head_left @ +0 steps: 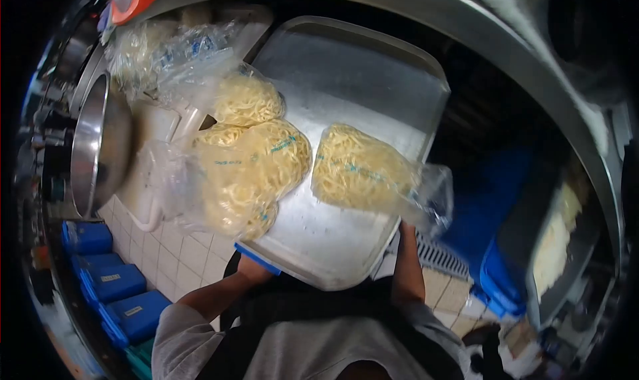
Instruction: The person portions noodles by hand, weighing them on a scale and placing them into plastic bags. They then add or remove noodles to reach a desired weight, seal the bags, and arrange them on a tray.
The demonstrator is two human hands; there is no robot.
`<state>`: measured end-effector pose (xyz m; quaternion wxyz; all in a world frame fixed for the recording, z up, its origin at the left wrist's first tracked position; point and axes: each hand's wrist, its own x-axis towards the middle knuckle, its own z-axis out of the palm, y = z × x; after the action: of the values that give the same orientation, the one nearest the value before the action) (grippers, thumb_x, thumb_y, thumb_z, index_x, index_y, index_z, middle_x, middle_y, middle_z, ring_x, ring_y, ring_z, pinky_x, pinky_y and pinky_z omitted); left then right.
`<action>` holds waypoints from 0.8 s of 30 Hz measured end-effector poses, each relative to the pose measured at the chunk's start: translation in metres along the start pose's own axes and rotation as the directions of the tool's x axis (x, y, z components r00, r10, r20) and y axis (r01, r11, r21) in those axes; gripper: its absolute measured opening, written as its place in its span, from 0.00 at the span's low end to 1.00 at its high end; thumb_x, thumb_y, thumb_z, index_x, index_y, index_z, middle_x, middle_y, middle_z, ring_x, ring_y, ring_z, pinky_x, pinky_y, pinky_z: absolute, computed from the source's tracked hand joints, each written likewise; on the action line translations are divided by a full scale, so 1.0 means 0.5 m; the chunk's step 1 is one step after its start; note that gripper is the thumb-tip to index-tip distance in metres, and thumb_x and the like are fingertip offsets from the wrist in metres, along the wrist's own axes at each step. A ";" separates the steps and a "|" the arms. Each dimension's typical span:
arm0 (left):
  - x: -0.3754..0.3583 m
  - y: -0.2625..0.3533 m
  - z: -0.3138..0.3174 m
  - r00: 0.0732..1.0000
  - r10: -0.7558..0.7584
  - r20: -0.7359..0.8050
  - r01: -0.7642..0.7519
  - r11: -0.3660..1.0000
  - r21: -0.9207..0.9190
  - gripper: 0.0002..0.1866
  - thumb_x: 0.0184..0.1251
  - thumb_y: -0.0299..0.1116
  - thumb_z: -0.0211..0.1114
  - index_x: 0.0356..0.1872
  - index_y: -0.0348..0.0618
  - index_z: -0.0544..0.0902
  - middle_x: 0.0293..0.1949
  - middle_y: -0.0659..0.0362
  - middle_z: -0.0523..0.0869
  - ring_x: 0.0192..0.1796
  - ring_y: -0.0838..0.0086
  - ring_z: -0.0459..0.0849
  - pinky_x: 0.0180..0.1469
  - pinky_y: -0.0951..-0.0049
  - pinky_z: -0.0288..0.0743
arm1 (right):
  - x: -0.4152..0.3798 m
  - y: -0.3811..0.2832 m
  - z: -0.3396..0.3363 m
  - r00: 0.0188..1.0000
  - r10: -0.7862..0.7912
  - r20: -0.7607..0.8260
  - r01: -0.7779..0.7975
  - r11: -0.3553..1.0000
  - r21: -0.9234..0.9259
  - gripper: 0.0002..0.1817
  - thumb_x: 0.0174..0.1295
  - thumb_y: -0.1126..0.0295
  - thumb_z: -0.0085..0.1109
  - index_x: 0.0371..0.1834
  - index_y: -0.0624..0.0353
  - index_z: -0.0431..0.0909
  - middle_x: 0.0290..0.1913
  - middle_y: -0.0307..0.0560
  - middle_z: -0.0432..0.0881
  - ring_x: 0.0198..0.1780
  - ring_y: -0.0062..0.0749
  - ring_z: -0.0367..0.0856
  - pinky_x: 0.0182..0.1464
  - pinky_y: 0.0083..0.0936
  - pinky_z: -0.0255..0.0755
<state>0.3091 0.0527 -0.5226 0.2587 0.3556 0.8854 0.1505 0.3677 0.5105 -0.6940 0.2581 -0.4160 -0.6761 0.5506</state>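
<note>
A large metal tray [313,240] is in front of me, with clear plastic bags of thick pale noodles on it. One noodle bag [363,170] lies on the right, its loose plastic end hanging over the tray's edge. Several more noodle bags [256,157] are bunched along the left side, partly over the rim. My left hand [255,271] is closed at the near left corner, by a blue strip [258,259], its fingers hidden underneath. My right hand [407,233] grips the right edge, partly covered by the overhanging plastic.
At left stand a big steel bowl [92,147] and a white board or tray [150,207]. Blue lidded bins [123,281] line the floor at lower left. Right of me are a blue container [496,280] and a floor grate [440,255]. A metal rail [492,20] curves overhead.
</note>
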 end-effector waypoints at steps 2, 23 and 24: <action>0.003 0.028 -0.033 0.999 0.002 -0.044 0.003 0.994 0.113 0.26 0.59 0.46 0.57 0.58 0.49 0.76 0.63 0.52 0.73 0.67 0.55 0.65 0.69 0.50 0.53 | -0.104 -0.102 -0.072 0.993 0.098 -0.071 -0.096 0.995 0.041 0.09 0.57 0.73 0.57 0.40 0.61 0.73 0.36 0.43 0.80 0.35 0.26 0.79 0.38 0.23 0.73; -0.194 0.186 -0.397 0.976 0.115 0.185 -0.047 0.941 -0.335 0.17 0.60 0.33 0.61 0.50 0.43 0.78 0.44 0.50 0.82 0.48 0.56 0.81 0.51 0.62 0.75 | -0.199 -0.816 -0.003 0.838 0.056 0.542 0.228 0.867 -0.442 0.15 0.58 0.61 0.56 0.44 0.56 0.81 0.41 0.52 0.84 0.44 0.36 0.83 0.48 0.29 0.73; -0.196 0.181 -0.424 0.981 0.101 0.163 -0.040 0.939 -0.342 0.17 0.60 0.33 0.61 0.50 0.43 0.78 0.44 0.50 0.82 0.48 0.56 0.81 0.51 0.62 0.75 | -0.202 -0.795 0.000 0.842 0.079 0.533 0.162 0.906 -0.390 0.18 0.60 0.57 0.56 0.47 0.57 0.80 0.45 0.53 0.83 0.48 0.37 0.81 0.52 0.28 0.70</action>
<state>0.2996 0.0294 -0.2735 0.3882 0.3497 0.8066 0.2763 0.3096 0.4061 -0.3015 -0.0250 -0.2755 -0.8324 0.4802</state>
